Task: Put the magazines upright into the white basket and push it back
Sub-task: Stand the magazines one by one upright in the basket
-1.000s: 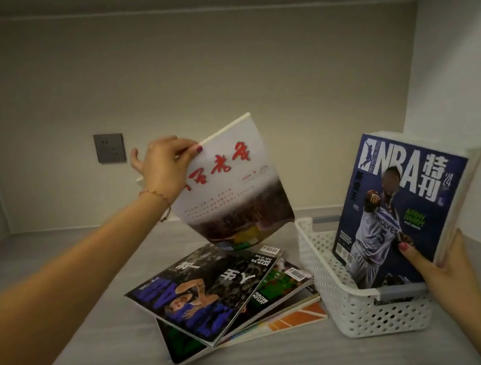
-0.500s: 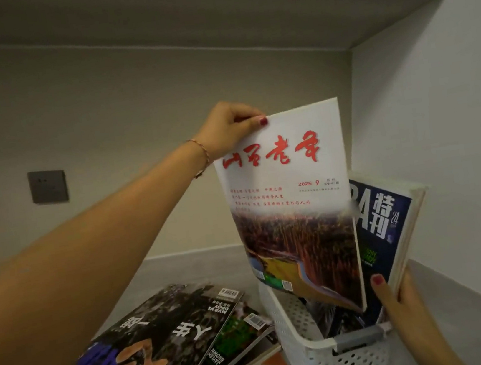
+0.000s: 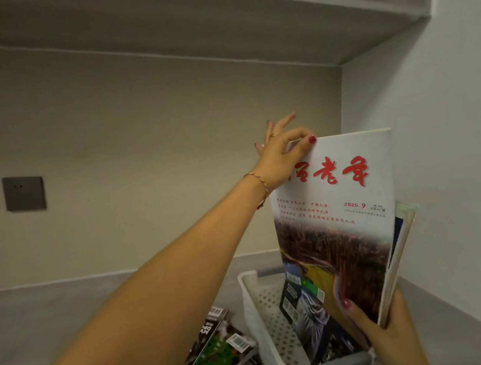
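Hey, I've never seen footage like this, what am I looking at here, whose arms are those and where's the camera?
There is no machine here. The camera sits on a person's head and looks forward and down, so the arms are that person's own. The left hand pinches the top corner of a white magazine with red lettering, standing it upright in a white basket on a grey shelf. The right hand grips the lower edge of that magazine and another magazine behind it, steadying them. More magazines lie in a loose pile to the left of the basket. A dark wall plate is on the back wall.
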